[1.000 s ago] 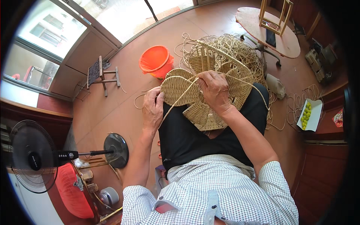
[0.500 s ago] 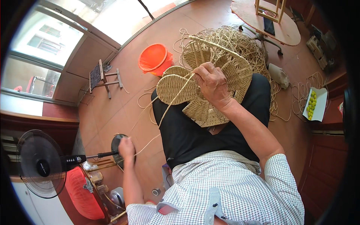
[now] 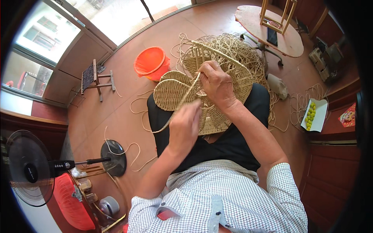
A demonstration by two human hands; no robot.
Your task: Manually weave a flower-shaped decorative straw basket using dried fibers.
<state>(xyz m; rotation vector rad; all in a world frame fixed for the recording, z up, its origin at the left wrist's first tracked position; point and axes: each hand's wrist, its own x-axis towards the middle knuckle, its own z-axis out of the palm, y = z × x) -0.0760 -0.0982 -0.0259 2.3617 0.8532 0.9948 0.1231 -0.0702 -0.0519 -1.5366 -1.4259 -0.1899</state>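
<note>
A woven straw-coloured piece with several rounded petal-like flaps [image 3: 171, 94] rests on my lap. My right hand [image 3: 218, 83] pinches a straw-coloured cord [image 3: 189, 94] against its upper middle, fingers closed. Just below and to the left, my left hand [image 3: 184, 126] is up close to the flaps, a little blurred, its fingers drawn together at the cord. That cord slants down from my right fingertips past the left hand. The fingertips of the left hand are hard to make out. A braided rim [image 3: 225, 54] arches over the far side of the piece.
A large heap of loose cord [image 3: 248, 54] lies beyond my knees. An orange bucket [image 3: 151, 64] stands at far left, with a small folding stool [image 3: 95, 80] farther left. A floor fan [image 3: 31, 169] is at near left. A round table [image 3: 248, 19] stands far right, a tray of green fruit [image 3: 316, 114] nearer.
My left hand has come from out by the fan base, at left, up to the woven piece. Loose cord now lies curled over that base. My right hand keeps its hold.
</note>
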